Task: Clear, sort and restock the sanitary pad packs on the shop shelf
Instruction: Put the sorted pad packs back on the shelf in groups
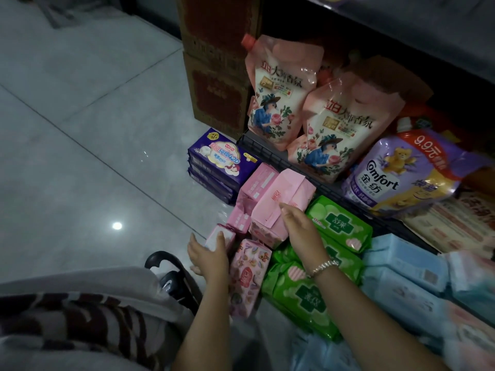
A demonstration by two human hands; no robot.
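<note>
From the head camera we look down at sanitary pad packs piled on the tiled floor (88, 124) along the front edge of a dark wire shelf (270, 153). Our left hand (207, 257) wraps a small pink-and-white pack (223, 236), fingers (221, 238) curled over its top and gripping it. Our right hand (300, 226), with a bracelet (324, 266) at the wrist, lies flat with fingers spread open on the lower side of a pale pink pack (278, 199) that sits tilted atop the other pink packs (254, 188). Just below the left hand stands a patterned pink pack (249, 274) on end. To the right of the pink ones lie the green packs (340, 223), stacked and overlapping, and beyond them the light blue packs (401, 269) toward the right edge. A stack of purple packs (217, 162) rests on the floor at the shelf's left corner, beside brown cartons (217, 76). On the shelf stand two pink refill pouches (334, 124) and a purple Comfort pouch (401, 170) leaning over its front edge. A dark handle (163, 261) shows near our patterned clothing at lower left.
</note>
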